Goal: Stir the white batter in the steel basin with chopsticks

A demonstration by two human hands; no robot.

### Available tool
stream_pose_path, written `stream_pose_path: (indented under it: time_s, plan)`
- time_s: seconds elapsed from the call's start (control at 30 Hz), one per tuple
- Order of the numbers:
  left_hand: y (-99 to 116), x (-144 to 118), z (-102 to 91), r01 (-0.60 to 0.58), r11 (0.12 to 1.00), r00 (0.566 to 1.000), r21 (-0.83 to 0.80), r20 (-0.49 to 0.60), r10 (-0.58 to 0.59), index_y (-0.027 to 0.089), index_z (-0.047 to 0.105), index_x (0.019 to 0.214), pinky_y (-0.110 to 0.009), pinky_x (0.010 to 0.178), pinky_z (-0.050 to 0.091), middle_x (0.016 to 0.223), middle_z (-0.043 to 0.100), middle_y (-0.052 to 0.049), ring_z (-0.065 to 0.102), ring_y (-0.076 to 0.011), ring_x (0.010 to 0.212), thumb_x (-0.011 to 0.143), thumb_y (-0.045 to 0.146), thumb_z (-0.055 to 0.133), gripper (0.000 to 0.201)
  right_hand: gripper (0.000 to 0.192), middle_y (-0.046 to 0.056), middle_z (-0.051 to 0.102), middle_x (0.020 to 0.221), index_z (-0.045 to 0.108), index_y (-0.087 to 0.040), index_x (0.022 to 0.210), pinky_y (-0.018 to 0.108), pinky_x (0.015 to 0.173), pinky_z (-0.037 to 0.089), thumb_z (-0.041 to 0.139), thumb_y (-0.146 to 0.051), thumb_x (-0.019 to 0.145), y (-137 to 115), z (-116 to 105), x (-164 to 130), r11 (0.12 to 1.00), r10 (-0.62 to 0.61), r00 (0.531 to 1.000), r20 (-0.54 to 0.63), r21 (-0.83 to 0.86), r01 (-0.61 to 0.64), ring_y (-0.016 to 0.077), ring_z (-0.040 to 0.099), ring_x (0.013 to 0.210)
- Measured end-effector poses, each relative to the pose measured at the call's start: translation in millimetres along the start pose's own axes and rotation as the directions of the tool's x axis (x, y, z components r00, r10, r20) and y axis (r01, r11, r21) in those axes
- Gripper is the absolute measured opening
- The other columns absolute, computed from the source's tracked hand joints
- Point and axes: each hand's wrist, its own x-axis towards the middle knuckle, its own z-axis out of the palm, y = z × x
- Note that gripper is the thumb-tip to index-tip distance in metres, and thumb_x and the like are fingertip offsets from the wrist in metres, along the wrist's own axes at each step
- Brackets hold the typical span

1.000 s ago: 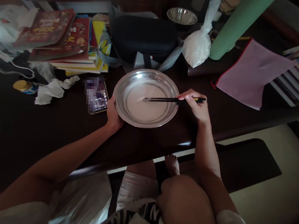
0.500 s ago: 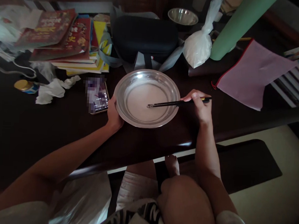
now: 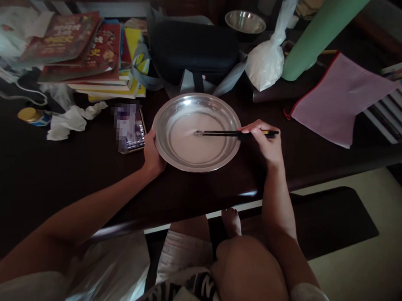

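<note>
A dark wooden counter (image 3: 67,169) filled the dim room, cluttered along its far side. Counted out, there were two steel vessels: one wide round steel basin (image 3: 167,141) holding pale milky liquid, between the two hands, and one small steel bowl (image 3: 244,21) well beyond them. One pair of black chopsticks (image 3: 222,133) lay across the basin. There was one smartphone (image 3: 130,128), just left of the left hand (image 3: 152,154), one stack of colourful books (image 3: 91,53) farther beyond that, one black zipped case (image 3: 193,50) behind the basin, one white plastic bag of powder (image 3: 266,63), one green roll (image 3: 317,35) and one pink cloth pouch (image 3: 337,97) beyond the right hand (image 3: 264,143). Crumpled white tissues (image 3: 70,120) and a small yellow-lidded jar (image 3: 33,115) lay far to the left.

The left hand curled loosely against the basin's near-left rim, fingers touching the metal. The right hand was closed in a pinch around the chopsticks near their rear end.

Half a second earlier the chopstick tips had sat lower and nearer the right hand, slanting down into the liquid; they had since swung up and away, back to where they had been a second before. The basin and left hand had stayed put.

The chopsticks' long axis ran nearly level across the view, tips pointing left toward the basin's middle and dipping into the liquid.
</note>
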Motion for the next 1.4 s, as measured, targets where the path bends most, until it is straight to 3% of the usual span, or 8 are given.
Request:
stream_pose_path:
  time_s: [0.1,0.27,0.43,0.67,0.77,0.93,1.2,1.4]
  plan:
    - [-0.6,0.7,-1.5,0.005,1.0,1.0,0.026,0.004,-0.005,0.025,0.058,0.067,-0.036,0.094,0.064,0.077,0.073,-0.004,0.077,-0.0276,0.096,0.092,0.045,0.069,0.035,0.04,-0.001,0.08,0.076,0.081,-0.03,0.076,0.041,0.085,0.065,0.069,-0.063,0.096,0.4,-0.7,-0.4,0.999,-0.007,0.996,-0.089,0.036,0.01,0.0204,0.081,0.08]
    - [-1.3,1.3,-2.4,0.026,0.999,1.0,0.029,-0.012,-0.025,0.025,0.06,0.069,-0.037,0.092,0.065,0.081,0.076,-0.005,0.077,-0.0284,0.098,0.094,0.046,0.065,0.032,0.035,0.0,0.083,0.085,0.083,-0.031,0.081,0.041,0.089,0.065,0.076,-0.063,0.091,-0.6,0.1,-0.1,1.0,0.002,0.999,0.049,0.024,-0.003,0.0215,0.082,0.087]
    - [-1.3,1.0,-2.1,0.021,0.999,1.0,0.046,-0.012,-0.021,0.025,0.06,0.07,-0.04,0.092,0.065,0.079,0.075,-0.005,0.078,-0.0302,0.1,0.092,0.047,0.066,0.032,0.047,0.0,0.079,0.074,0.078,-0.028,0.072,0.044,0.086,0.066,0.068,-0.069,0.093,-1.9,-0.1,-0.1,1.0,0.021,0.992,-0.123,-0.002,-0.022,0.0221,0.081,0.08]
    - [0.7,-0.5,-0.2,0.026,0.999,1.0,0.043,-0.017,-0.025,0.024,0.059,0.07,-0.044,0.095,0.065,0.082,0.075,-0.006,0.078,-0.0325,0.104,0.093,0.045,0.065,0.031,0.04,0.001,0.082,0.084,0.081,-0.03,0.079,0.043,0.091,0.065,0.073,-0.068,0.09,-0.8,0.5,0.6,1.0,0.004,1.0,-0.006,-0.02,-0.004,0.022,0.081,0.089]
    - [3.0,-3.1,2.7,0.035,0.999,0.999,0.018,-0.03,-0.034,0.023,0.059,0.068,-0.044,0.099,0.064,0.078,0.073,-0.006,0.078,-0.03,0.1,0.097,0.038,0.057,0.033,0.043,0.0,0.079,0.076,0.078,-0.029,0.073,0.042,0.086,0.065,0.069,-0.065,0.095,-0.3,-0.5,-0.1,1.0,0.005,0.994,-0.107,0.011,-0.004,0.0216,0.081,0.082]
    - [5.3,-5.5,5.6,0.04,0.999,0.998,0.006,-0.053,-0.04,0.023,0.061,0.067,-0.04,0.099,0.063,0.075,0.073,-0.004,0.077,-0.0259,0.094,0.1,0.037,0.055,0.036,0.038,0.001,0.082,0.084,0.082,-0.03,0.08,0.042,0.087,0.065,0.074,-0.066,0.091,-1.1,0.9,-0.4,1.0,0.004,0.999,0.052,0.004,-0.004,0.0218,0.081,0.086]
    - [5.6,-7.5,5.9,0.028,0.999,0.998,-0.019,-0.048,-0.029,0.024,0.051,0.059,-0.034,0.09,0.065,0.056,0.058,0.0,0.071,-0.0203,0.073,0.101,0.026,0.051,0.042,0.038,-0.001,0.08,0.076,0.081,-0.03,0.075,0.038,0.082,0.064,0.072,-0.06,0.095,-0.5,1.4,-0.5,0.999,-0.003,1.0,-0.017,0.047,0.003,0.02,0.081,0.08]
    - [-7.5,2.6,-8.1,-0.013,1.0,1.0,-0.007,0.018,0.013,0.025,0.049,0.064,-0.038,0.094,0.066,0.074,0.072,-0.005,0.076,-0.0293,0.101,0.088,0.032,0.065,0.03,0.038,0.0,0.083,0.083,0.082,-0.029,0.079,0.04,0.089,0.064,0.073,-0.063,0.093,0.7,1.1,0.2,1.0,-0.017,0.999,-0.035,0.006,0.018,0.0214,0.082,0.088]
